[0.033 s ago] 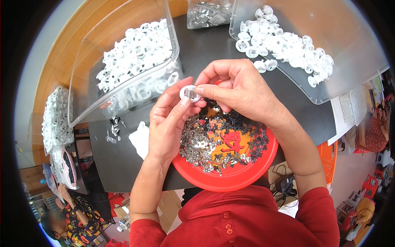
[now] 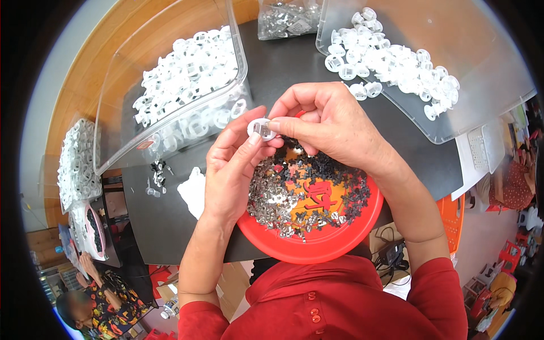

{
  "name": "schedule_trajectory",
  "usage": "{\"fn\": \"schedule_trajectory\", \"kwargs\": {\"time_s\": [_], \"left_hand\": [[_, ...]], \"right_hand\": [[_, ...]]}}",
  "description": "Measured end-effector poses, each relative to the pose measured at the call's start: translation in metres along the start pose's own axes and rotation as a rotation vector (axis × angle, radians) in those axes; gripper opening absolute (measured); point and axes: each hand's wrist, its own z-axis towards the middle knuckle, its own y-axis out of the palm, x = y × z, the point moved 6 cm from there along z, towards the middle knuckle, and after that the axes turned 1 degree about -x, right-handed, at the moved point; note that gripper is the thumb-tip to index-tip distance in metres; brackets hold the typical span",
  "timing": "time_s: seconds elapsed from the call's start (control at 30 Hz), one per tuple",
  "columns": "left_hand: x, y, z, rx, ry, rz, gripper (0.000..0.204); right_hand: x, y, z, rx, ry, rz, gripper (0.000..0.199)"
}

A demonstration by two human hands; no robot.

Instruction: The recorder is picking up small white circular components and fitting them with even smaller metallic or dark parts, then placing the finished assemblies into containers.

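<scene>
Pinching the round white piece (image 2: 259, 128) between thumb and fingers, my left hand (image 2: 225, 170) sits palm inward, while my right hand (image 2: 334, 127) arches opposite, thumb tip at the piece's right edge, its curled fingers' grip hidden.

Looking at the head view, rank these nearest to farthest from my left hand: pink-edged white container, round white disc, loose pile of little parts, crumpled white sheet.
1. Round white disc: held by the left hand.
2. Crumpled white sheet: just left of it.
3. Loose pile of little parts: farther left, on the black table.
4. Pink-edged white container: far left.
</scene>
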Motion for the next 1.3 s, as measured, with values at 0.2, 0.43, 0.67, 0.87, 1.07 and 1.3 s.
{"fn": "schedule_trajectory", "kwargs": {"time_s": [0.2,0.43,0.67,0.87,1.07,1.3], "left_hand": [[-0.002,-0.004,0.0,0.03,0.003,-0.07,0.035],[0.0,-0.006,-0.002,0.034,0.041,-0.035,0.035],[0.0,-0.006,-0.003,0.022,0.041,-0.063,0.033],[-0.001,-0.004,-0.001,0.02,0.049,-0.056,0.03],[-0.004,-0.003,0.0,-0.03,0.046,-0.116,0.032],[-0.005,-0.004,0.0,-0.027,0.034,-0.178,0.028]], "right_hand": [[0.003,0.0,0.001,-0.015,-0.011,-0.02,0.017],[0.002,0.003,0.0,-0.009,-0.058,-0.003,0.017],[0.003,0.003,-0.001,-0.003,-0.086,-0.061,0.016],[0.003,0.001,0.001,0.008,-0.067,-0.073,0.015],[0.005,0.002,0.001,0.016,-0.064,-0.054,0.016],[0.011,0.005,0.003,0.019,-0.108,-0.009,0.016]]}}
